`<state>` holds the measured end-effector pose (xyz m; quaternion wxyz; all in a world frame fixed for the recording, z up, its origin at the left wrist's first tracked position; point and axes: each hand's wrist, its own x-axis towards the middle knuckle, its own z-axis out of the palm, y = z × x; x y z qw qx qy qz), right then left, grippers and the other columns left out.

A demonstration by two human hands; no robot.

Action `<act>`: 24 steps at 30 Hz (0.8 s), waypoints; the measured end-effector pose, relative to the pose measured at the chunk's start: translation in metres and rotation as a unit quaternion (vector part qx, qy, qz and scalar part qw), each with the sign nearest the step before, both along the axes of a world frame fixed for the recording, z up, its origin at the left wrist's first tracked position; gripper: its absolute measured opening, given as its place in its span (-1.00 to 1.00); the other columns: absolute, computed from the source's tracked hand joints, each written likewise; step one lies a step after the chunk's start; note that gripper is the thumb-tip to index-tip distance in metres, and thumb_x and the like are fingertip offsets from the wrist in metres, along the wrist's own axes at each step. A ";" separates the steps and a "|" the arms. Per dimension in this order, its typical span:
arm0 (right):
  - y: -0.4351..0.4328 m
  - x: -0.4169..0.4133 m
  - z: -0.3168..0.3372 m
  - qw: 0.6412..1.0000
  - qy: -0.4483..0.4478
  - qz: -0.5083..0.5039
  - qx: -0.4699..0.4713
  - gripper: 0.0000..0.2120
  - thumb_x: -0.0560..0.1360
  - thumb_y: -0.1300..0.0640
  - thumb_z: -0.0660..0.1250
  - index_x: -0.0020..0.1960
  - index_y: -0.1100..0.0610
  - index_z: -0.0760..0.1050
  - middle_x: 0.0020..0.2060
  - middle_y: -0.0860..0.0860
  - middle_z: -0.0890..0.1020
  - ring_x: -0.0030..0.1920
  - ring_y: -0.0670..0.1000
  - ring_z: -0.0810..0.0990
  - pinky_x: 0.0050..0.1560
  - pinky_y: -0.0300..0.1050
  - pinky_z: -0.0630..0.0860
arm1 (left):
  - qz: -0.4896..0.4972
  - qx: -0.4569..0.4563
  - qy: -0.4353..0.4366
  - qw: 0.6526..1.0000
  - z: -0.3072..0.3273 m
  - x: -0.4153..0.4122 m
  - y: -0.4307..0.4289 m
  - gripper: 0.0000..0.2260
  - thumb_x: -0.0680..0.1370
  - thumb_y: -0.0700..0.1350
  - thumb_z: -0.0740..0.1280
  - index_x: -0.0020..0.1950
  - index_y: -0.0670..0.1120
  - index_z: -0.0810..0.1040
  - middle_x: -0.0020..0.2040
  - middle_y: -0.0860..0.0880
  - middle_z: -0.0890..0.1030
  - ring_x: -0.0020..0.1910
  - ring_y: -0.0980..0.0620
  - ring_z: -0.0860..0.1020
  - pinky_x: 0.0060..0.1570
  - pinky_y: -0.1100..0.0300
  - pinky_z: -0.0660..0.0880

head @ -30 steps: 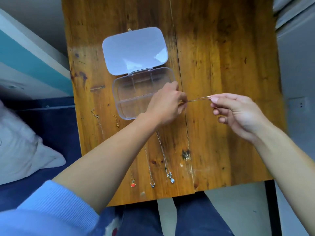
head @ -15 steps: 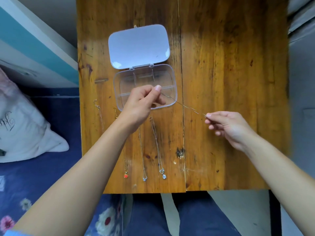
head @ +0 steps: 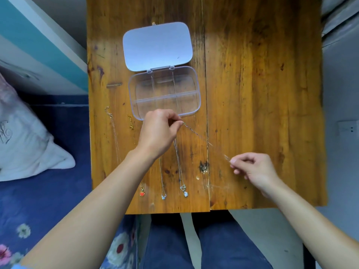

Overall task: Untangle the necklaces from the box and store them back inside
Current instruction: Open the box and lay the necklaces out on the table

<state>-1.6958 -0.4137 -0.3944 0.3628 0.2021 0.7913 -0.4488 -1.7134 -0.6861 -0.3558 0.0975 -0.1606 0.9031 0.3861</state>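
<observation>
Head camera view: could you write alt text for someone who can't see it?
Two bare hands, left hand and right hand, stretch a thin chain taut above a wooden table. An open clear plastic box looks empty beyond them; several necklaces lie straightened in a row near the table's front edge.

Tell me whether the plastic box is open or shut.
Open. The clear box has its lid folded flat back on the table, and its compartments look empty.

Box (head: 164, 94) behind the necklaces (head: 180, 171) on table (head: 262, 94).
</observation>
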 end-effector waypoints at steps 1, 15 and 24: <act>-0.001 0.009 0.001 0.999 -0.007 0.039 0.007 -0.92 0.44 0.20 0.47 -0.23 0.09 0.67 -0.37 0.02 0.71 -0.40 -0.11 0.63 -0.43 -0.38 0.42 | -0.004 -0.019 0.011 1.000 -0.003 -0.003 0.004 -0.91 0.50 -0.13 0.43 -0.09 -0.13 0.70 -0.24 -0.05 0.68 -0.18 -0.06 0.63 -0.10 0.03 0.58; -0.025 0.072 -0.009 0.950 0.032 0.276 0.142 -0.83 0.44 -0.03 0.41 -0.32 -0.07 0.53 -0.41 -0.18 0.59 -0.28 -0.16 0.55 -0.22 -0.16 0.47 | -0.232 -0.230 -0.032 0.945 -0.047 -0.019 0.034 -0.89 0.51 -0.19 0.29 -0.16 -0.14 0.60 -0.25 -0.18 0.64 -0.22 -0.25 0.59 -0.27 0.01 0.51; -0.027 0.065 -0.012 0.921 0.050 0.343 0.176 -0.75 0.45 -0.16 0.40 -0.31 -0.06 0.51 -0.37 -0.17 0.60 -0.25 -0.13 0.56 -0.20 -0.18 0.45 | -0.198 -0.212 -0.005 0.957 -0.057 -0.019 0.032 -0.81 0.57 -0.05 0.28 -0.08 -0.15 0.58 -0.21 -0.15 0.65 -0.20 -0.24 0.60 -0.22 -0.02 0.55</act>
